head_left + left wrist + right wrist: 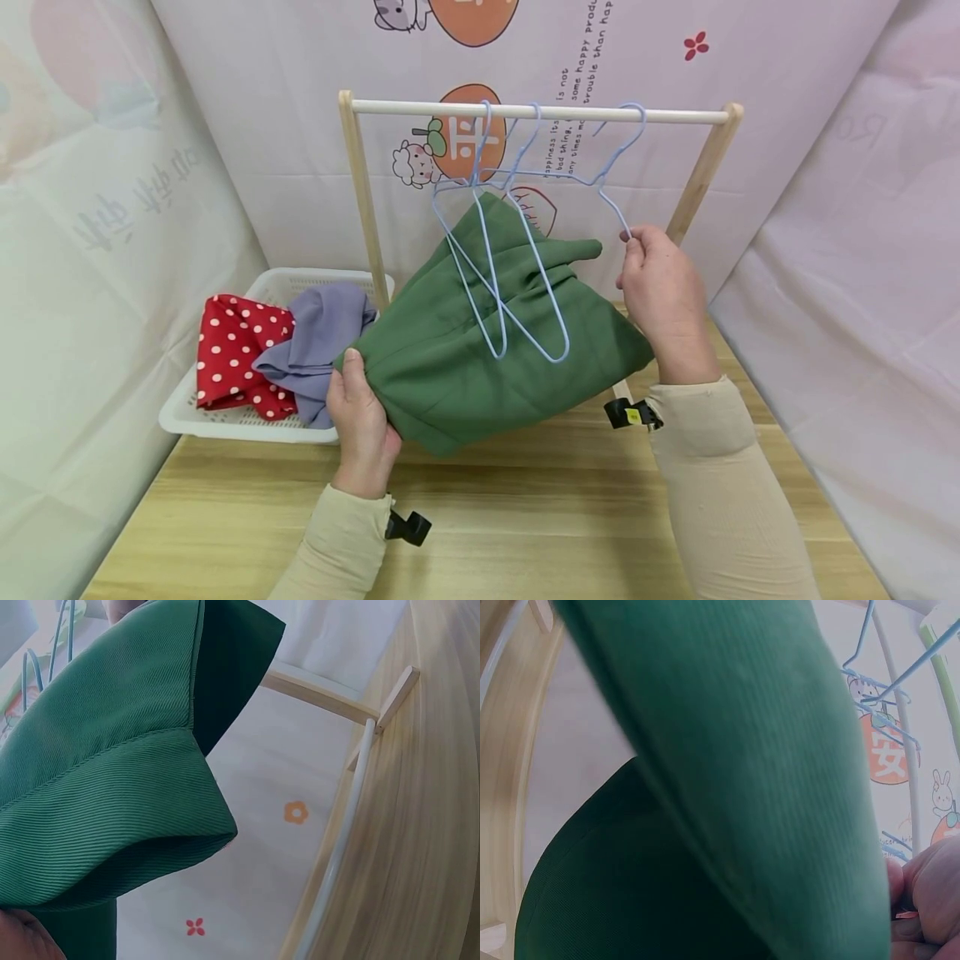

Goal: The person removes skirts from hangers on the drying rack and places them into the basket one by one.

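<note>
A green garment (487, 333) with stitched seams hangs between my hands below the rack's rail. My left hand (363, 417) grips its left corner, thumb on top; in the left wrist view only a bit of that hand (26, 937) shows below the folded cloth. At the right, my right hand (663, 292) pinches the sloping wire of a light-blue hanger (611, 192) hooked on the rail. The lower part of this hanger is hidden by the garment and hand. Two more blue hangers (551, 292) hang in front of the green cloth.
The rack has a white rail (675, 116) and wooden posts (365, 200). To the left stands a white basket (217, 428) with a red polka-dot cloth (232, 358) and a grey-purple cloth (322, 333). Wooden tabletop (525, 533) lies below, with white printed sheets around it.
</note>
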The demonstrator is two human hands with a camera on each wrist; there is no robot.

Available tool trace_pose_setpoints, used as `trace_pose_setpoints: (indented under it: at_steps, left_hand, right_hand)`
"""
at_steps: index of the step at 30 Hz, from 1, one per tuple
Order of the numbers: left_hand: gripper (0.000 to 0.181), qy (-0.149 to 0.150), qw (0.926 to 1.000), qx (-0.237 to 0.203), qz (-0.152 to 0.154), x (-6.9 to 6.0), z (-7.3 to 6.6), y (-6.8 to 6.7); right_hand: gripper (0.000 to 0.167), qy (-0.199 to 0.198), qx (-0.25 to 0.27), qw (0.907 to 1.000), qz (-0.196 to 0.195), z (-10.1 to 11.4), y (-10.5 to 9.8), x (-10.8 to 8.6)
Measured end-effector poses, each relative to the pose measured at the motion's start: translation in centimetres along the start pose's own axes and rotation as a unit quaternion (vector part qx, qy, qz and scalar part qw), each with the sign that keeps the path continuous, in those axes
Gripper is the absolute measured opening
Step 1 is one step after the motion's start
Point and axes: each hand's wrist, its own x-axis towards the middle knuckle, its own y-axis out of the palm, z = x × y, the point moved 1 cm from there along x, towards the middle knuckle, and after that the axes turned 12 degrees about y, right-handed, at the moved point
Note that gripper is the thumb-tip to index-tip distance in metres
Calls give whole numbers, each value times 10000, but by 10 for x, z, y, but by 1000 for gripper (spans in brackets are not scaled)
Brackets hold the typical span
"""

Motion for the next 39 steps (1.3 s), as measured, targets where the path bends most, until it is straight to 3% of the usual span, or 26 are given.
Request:
trace_pose_setpoints:
  at_steps: [11,25,39]
  left_hand:
    - [38,-135,9999,1,-23,-1,2,-5]
    - [33,-15,9996,-15,-288,2,-2,-10]
    - [29,337,9990,-44,-279,22,-28,-8]
  right_hand:
    - [44,7,18,10000,-13,0,0,0]
    - [45,-11,18,10000,34,-2,0,1]
    - [45,-25,-49,10000,9,-5,-1,3]
